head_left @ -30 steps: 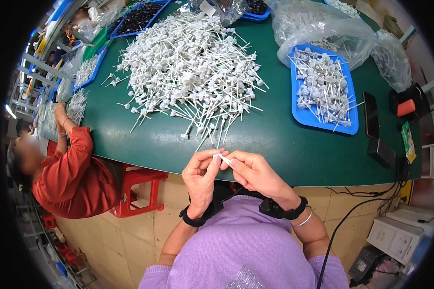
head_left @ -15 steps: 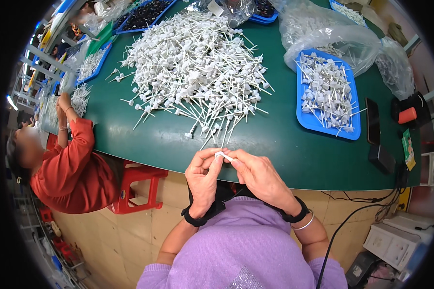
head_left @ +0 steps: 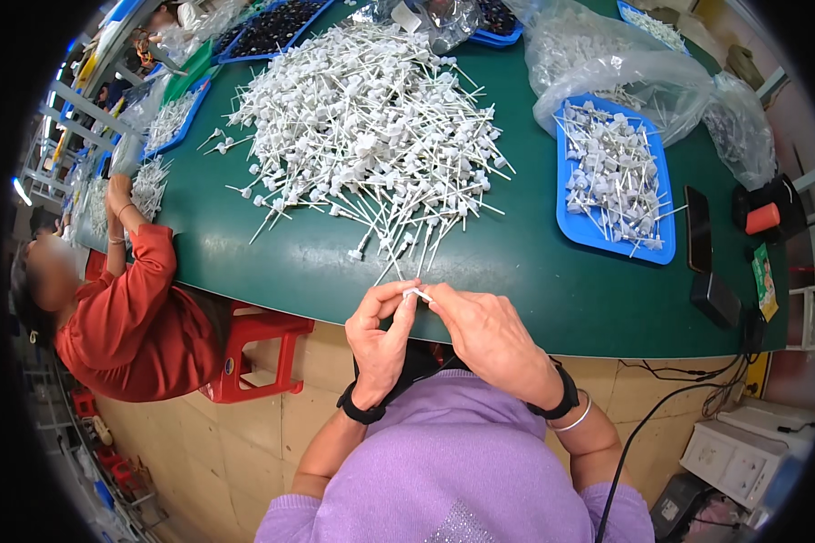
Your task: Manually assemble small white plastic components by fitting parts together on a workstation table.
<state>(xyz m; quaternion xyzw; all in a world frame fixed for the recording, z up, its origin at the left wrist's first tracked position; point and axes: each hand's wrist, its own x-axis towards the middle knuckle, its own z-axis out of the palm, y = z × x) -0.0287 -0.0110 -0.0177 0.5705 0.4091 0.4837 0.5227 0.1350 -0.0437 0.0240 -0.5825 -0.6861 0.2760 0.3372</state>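
Note:
Just off the table's near edge, my left hand [head_left: 378,342] pinches a small white pump head [head_left: 414,292] between thumb and fingers. My right hand [head_left: 491,337] meets it from the other side, its thumb and forefinger closed at the short white stem that angles to the right. Fingertips hide part of the piece. Beyond both hands lies a big loose pile of white pump heads with thin tubes [head_left: 362,136]; several stray ones reach toward my fingers.
A blue tray [head_left: 561,213] of similar pieces stands right of the pile, beside a clear plastic bag [head_left: 625,72]. A dark phone [head_left: 698,228] and a black box [head_left: 715,300] lie farther right on the green table [head_left: 516,299]. A person in red [head_left: 122,317] works at left, by a red stool [head_left: 261,353].
My right fingers have shifted slightly up and left along the stem, covering more of it. My left hand keeps its pinch, nearly unmoved.

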